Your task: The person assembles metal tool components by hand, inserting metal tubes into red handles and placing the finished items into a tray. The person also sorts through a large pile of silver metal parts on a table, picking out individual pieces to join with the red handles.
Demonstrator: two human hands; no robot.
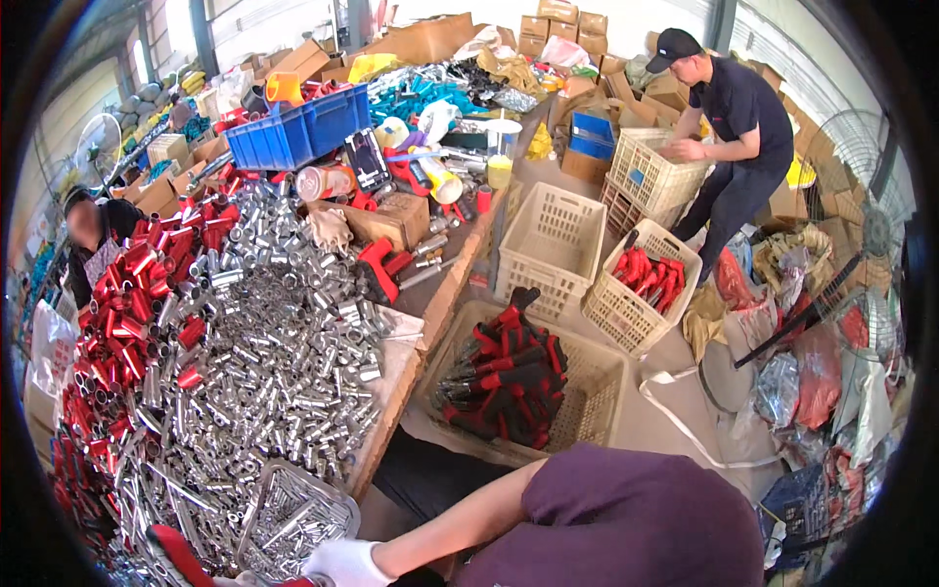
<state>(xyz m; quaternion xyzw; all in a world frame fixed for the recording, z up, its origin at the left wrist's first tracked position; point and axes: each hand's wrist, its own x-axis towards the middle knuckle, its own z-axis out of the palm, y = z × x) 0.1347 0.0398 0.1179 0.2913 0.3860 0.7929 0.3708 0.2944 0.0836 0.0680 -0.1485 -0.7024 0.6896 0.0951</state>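
Note:
My right hand [344, 564], in a white glove, reaches in at the lower edge, its fingers curled and partly cut off. It is closed on a red-handled tool [299, 582], of which only a sliver shows. Left of it, a curved red and black handle [178, 558] rises from the lower edge; whether both belong to one tool is hidden. A small pale patch between them may be my left glove, with no fingers visible. Just beyond lies a clear plastic tray [256, 509] of small metal pins, beside a large heap of shiny metal parts [284, 362].
Red tubular parts [137, 323] are piled on the left. A crate [597, 391] of red and black tools stands beside the wooden table edge [430, 342]. Beyond are more crates [553, 235], a blue bin [298, 127], and a co-worker [734, 127] handling a crate. Another person sits far left.

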